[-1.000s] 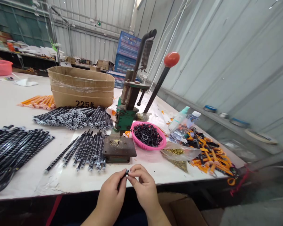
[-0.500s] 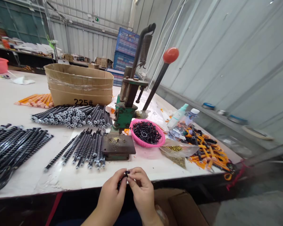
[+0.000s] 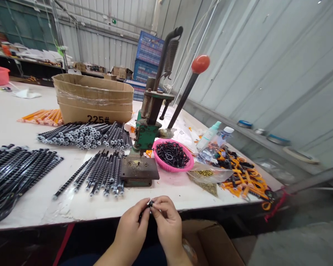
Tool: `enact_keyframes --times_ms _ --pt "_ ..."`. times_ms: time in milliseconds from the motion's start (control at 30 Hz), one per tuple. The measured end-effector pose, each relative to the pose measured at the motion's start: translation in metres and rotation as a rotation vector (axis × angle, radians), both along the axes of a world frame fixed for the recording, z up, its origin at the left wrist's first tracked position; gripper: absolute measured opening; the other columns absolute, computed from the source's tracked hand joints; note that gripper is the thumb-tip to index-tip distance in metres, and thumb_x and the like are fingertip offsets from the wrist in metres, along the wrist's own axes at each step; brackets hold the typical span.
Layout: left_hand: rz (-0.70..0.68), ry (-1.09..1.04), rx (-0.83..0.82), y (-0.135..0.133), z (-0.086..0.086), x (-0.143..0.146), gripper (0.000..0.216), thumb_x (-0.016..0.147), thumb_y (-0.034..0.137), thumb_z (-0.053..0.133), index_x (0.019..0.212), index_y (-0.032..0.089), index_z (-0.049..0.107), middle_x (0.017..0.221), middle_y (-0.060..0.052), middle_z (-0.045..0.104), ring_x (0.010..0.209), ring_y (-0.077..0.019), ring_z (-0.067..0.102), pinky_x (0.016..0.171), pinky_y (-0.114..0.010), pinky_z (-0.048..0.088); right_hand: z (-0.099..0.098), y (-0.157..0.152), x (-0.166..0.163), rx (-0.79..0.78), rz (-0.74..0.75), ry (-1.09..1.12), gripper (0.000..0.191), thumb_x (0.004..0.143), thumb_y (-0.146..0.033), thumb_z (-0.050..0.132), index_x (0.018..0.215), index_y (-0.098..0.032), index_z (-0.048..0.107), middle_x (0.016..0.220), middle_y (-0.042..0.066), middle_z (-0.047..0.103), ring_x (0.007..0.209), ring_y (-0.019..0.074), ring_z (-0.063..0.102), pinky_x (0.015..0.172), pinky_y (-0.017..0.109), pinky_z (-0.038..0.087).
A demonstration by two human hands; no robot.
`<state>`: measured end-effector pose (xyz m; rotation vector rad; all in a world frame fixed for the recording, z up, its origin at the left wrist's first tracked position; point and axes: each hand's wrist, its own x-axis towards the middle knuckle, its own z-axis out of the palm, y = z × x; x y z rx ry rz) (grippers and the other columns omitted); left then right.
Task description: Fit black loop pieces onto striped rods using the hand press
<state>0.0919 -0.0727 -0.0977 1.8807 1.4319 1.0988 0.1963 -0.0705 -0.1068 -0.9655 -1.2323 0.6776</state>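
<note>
Hands (image 3: 130, 228) and forearms (image 3: 115, 255) are bare, clothing (image 3: 153, 255) dark blue.

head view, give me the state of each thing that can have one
Left hand: pinching a small dark part
Right hand: fingertips at the same part
Red-knobbed lever: up
Box marked 225#: open on top
Pink basket: holding black loops
Clear bottle: capped
Blue crates: stacked

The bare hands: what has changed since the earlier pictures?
Little: the view dipped slightly, so the scene sits higher. The left hand and right hand still pinch the small black piece between them; nothing visibly let go. The green metal press stayed put.
</note>
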Motion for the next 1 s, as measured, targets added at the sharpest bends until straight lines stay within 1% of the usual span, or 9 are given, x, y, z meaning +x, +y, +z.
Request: enact_keyframes --times_ms 133,200,267,333,400,467,567,667,1000 --pt "-0.047 0.099 0.157 -0.005 -0.003 -0.002 0.027 0.078 0.022 0.036 0.094 0.017 0.056 0.088 -0.007 0.065 0.080 -0.0153 0.060 0.070 -0.025 0.048 -0.003 -0.002 -0.001 -0.215 0.211 0.270 0.011 0.066 -0.025 0.058 0.076 -0.023 0.055 0.078 0.001 0.055 0.075 0.0130 0.054 0.066 0.026 0.045" --pt "-0.104 0.194 0.238 -0.002 -0.001 -0.009 0.030 0.079 0.022 0.033 0.097 0.017 0.056 0.086 -0.008 0.066 0.077 -0.0154 0.060 0.068 -0.026 0.048 -0.001 0.000 0.002 -0.277 0.315 0.293 0.014 0.066 -0.030 0.057 0.078 -0.022 0.055 0.079 0.002 0.056 0.074 0.0139 0.055 0.066 0.027 0.045" --pt "-0.181 0.323 0.248 0.009 0.008 -0.017 0.031 0.079 0.023 0.032 0.101 0.019 0.054 0.085 -0.007 0.066 0.074 -0.0158 0.060 0.066 -0.026 0.047 0.006 0.008 0.009 -0.237 0.302 0.101 0.009 0.066 -0.027 0.057 0.073 -0.021 0.057 0.077 0.002 0.056 0.074 0.0139 0.054 0.066 0.027 0.045" --pt "-0.239 0.478 0.171 0.030 0.024 -0.027 0.030 0.078 0.027 0.034 0.099 0.021 0.055 0.084 -0.006 0.066 0.073 -0.0176 0.060 0.064 -0.028 0.046 0.015 0.026 0.017 -0.145 0.234 -0.228 0.006 0.066 -0.020 0.057 0.071 -0.020 0.059 0.078 0.003 0.056 0.076 0.0144 0.053 0.069 0.028 0.043" --pt "-0.275 0.619 0.052 0.058 0.040 -0.034 0.028 0.077 0.032 0.036 0.090 0.023 0.059 0.081 -0.004 0.067 0.071 -0.0192 0.060 0.062 -0.028 0.046 0.024 0.052 0.023 -0.087 0.183 -0.552 0.009 0.066 -0.015 0.054 0.072 -0.019 0.060 0.078 0.004 0.056 0.078 0.0150 0.052 0.073 0.029 0.042" --pt "-0.292 0.698 -0.011 0.088 0.051 -0.037 0.028 0.076 0.032 0.036 0.084 0.022 0.061 0.078 -0.003 0.067 0.070 -0.0193 0.060 0.061 -0.027 0.045 0.029 0.084 0.024 -0.068 0.140 -0.741 0.012 0.066 -0.012 0.052 0.072 -0.018 0.060 0.078 0.004 0.057 0.078 0.0155 0.052 0.074 0.030 0.042" --pt "-0.269 0.732 0.000 0.123 0.057 -0.041 0.029 0.077 0.027 0.034 0.091 0.023 0.059 0.086 -0.003 0.065 0.078 -0.0183 0.058 0.065 -0.025 0.043 0.027 0.128 0.019 -0.049 0.088 -0.812 0.014 0.067 -0.011 0.050 0.074 -0.016 0.060 0.079 0.005 0.057 0.079 0.0153 0.052 0.077 0.031 0.041" --pt "-0.243 0.766 0.028 0.141 0.054 -0.045 0.033 0.077 0.025 0.033 0.104 0.026 0.052 0.095 -0.003 0.063 0.083 -0.0185 0.057 0.068 -0.025 0.042 0.019 0.153 0.011 -0.017 0.067 -0.831 0.014 0.068 -0.012 0.050 0.077 -0.016 0.060 0.082 0.005 0.057 0.084 0.0154 0.050 0.081 0.031 0.039" --pt "-0.238 0.867 0.089 0.145 0.041 -0.049 0.035 0.079 0.027 0.029 0.106 0.029 0.051 0.094 -0.005 0.062 0.082 -0.0201 0.057 0.066 -0.028 0.042 0.013 0.158 0.009 0.007 0.086 -0.992 0.014 0.070 -0.012 0.049 0.076 -0.018 0.060 0.085 0.004 0.057 0.087 0.0166 0.048 0.080 0.032 0.038"
